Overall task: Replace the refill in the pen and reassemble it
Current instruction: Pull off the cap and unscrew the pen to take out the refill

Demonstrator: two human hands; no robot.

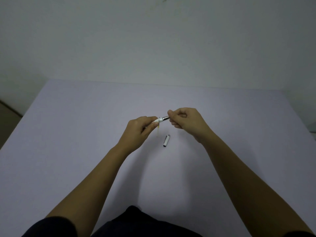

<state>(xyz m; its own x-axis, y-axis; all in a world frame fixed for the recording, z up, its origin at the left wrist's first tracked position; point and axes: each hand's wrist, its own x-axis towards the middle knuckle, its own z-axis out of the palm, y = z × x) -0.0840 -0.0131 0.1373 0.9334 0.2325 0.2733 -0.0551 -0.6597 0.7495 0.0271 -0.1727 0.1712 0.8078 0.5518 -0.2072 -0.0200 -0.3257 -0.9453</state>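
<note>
Above the middle of the table, my left hand (139, 130) pinches the white pen barrel (157, 120) between thumb and fingers. My right hand (185, 119) grips the silver front section (165, 118) of the pen, which meets the barrel end to end. A thin pale yellowish refill (158, 131) lies on the table just below the barrel, partly hidden by my left fingers. The white pen cap (166, 140), with a silver top and dark open end, lies on the table below and between my hands, touched by neither.
The table (85, 125) has a pale lilac surface, and its far edge meets a plain wall. The left edge drops to a dark floor. My dark clothing shows at the bottom of the view.
</note>
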